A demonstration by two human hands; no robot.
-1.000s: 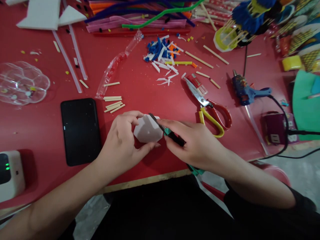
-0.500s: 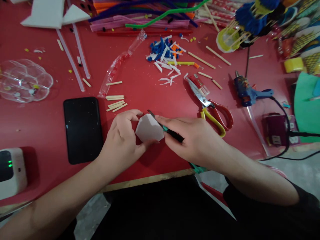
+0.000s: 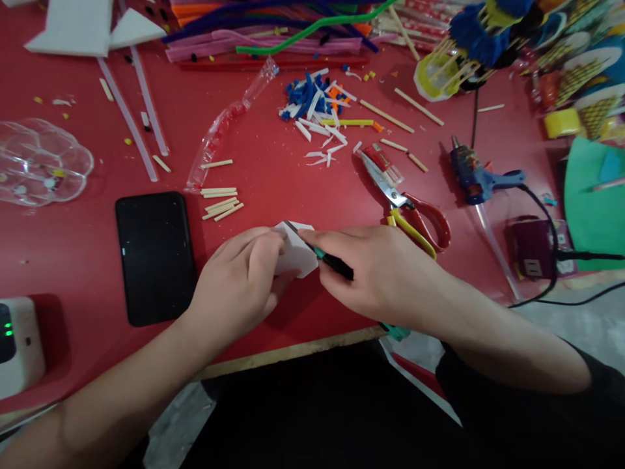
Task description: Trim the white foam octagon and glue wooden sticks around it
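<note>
Right hand [image 3: 378, 270] holds thin-bladed cutter [image 3: 336, 264] against flat, angular white piece [image 3: 301, 256]

my craft knife [image 3: 338, 265] in black and teal, my white piece [image 3: 300, 258], red surface [image 3: 332, 198], red-and-yellow-handled scissors [image 3: 396, 200], blue glue gun [image 3: 476, 176], black phone [image 3: 153, 257], yellow cones [image 3: 581, 81] cross-hatched dark, my black sleeve [image 3: 512, 397]
</note>
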